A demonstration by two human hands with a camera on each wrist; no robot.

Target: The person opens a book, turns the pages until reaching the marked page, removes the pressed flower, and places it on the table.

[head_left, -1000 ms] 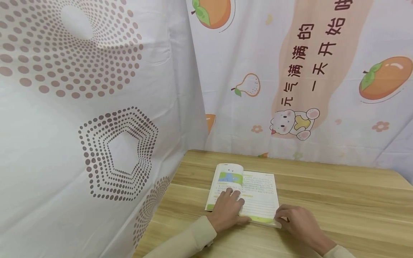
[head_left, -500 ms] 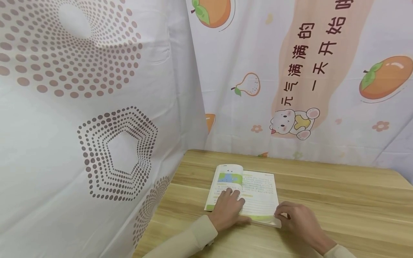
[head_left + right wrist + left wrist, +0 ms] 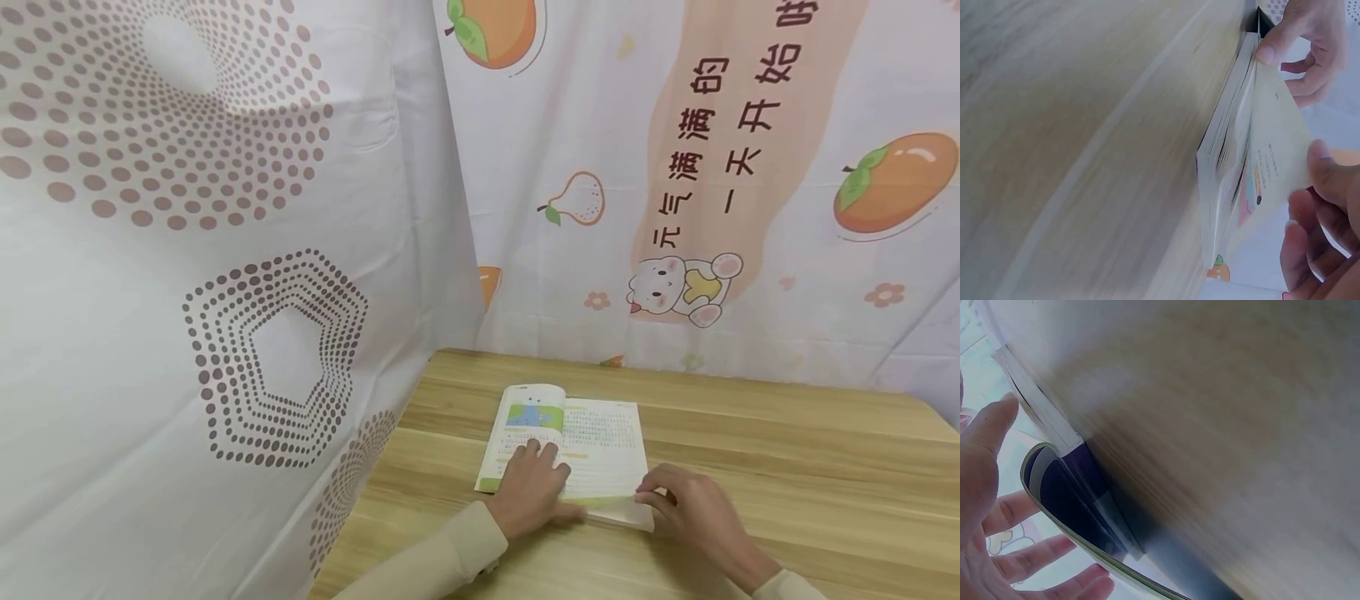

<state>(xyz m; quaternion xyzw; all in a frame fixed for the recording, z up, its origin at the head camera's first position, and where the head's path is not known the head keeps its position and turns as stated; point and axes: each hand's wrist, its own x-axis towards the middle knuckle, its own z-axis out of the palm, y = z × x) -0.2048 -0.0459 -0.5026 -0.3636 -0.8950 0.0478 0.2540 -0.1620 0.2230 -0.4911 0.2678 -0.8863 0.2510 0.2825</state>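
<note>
An open book (image 3: 603,442) with printed text, ruled lines and a blue-and-green picture lies on the table. My left hand (image 3: 528,492) rests across its left pages near the spine, fingers spread and thumb along the lower edge. In the left wrist view those left pages (image 3: 1085,544) curve up against the fingers, and the thumb (image 3: 999,419) is at the edge of the page block. My right hand (image 3: 693,508) pinches the lower right corner of a page between thumb and fingers. The right wrist view shows this page (image 3: 1282,137) lifted off the pages under it.
The wooden table (image 3: 787,450) extends right of the book. A white curtain with dotted patterns (image 3: 300,358) hangs at the left, and a fruit-printed curtain (image 3: 570,275) hangs behind the table.
The right hand has raised the page's lower right corner, and more of the white page beneath shows. The left hand stays in nearly the same place on the book.
</note>
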